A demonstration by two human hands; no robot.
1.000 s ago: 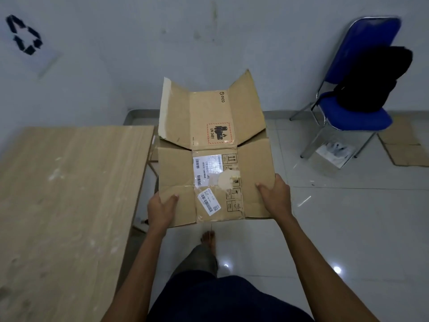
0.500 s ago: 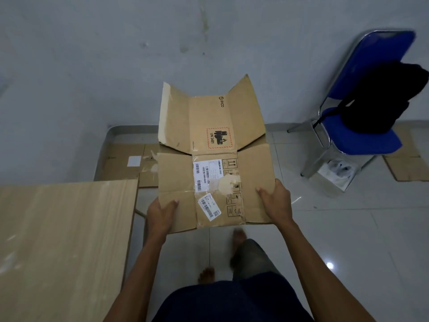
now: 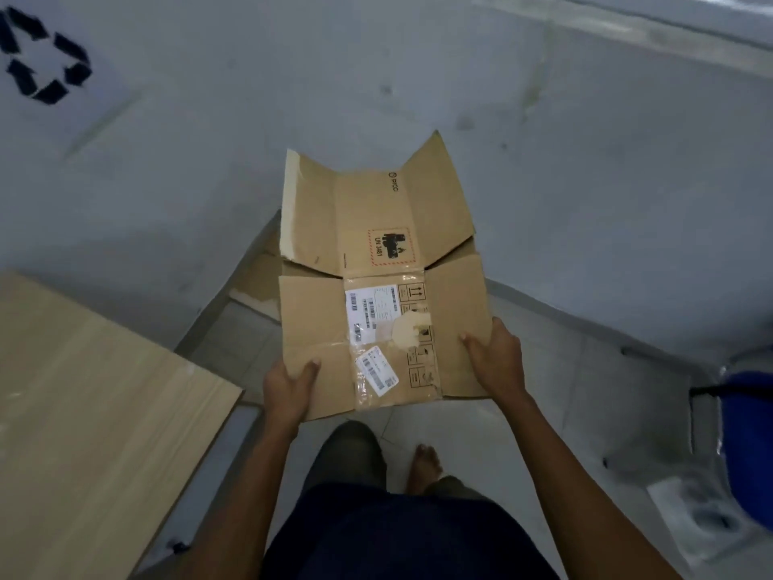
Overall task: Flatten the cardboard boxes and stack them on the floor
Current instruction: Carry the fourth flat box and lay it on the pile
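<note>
A flattened brown cardboard box (image 3: 318, 320) with white shipping labels and a red-framed UN 3481 mark is held in the air in front of me, its far flaps spread upward. My left hand (image 3: 288, 387) grips its near left corner, thumb on top. My right hand (image 3: 497, 362) grips the near right edge, thumb on top and fingers hidden beneath. More flat cardboard (image 3: 257, 282) lies on the floor by the wall, partly hidden behind the held box.
A light wooden table (image 3: 83, 412) fills the left side. A blue chair (image 3: 748, 445) stands at the right edge with a white packet (image 3: 694, 517) on the floor under it. The grey wall carries a black recycling sign (image 3: 42, 60). My bare foot (image 3: 426, 466) is on the tiles.
I have stepped toward the wall corner and the view has swung left and tilted; the chair has slid to the right edge. Both hands keep the same hold on the box.
</note>
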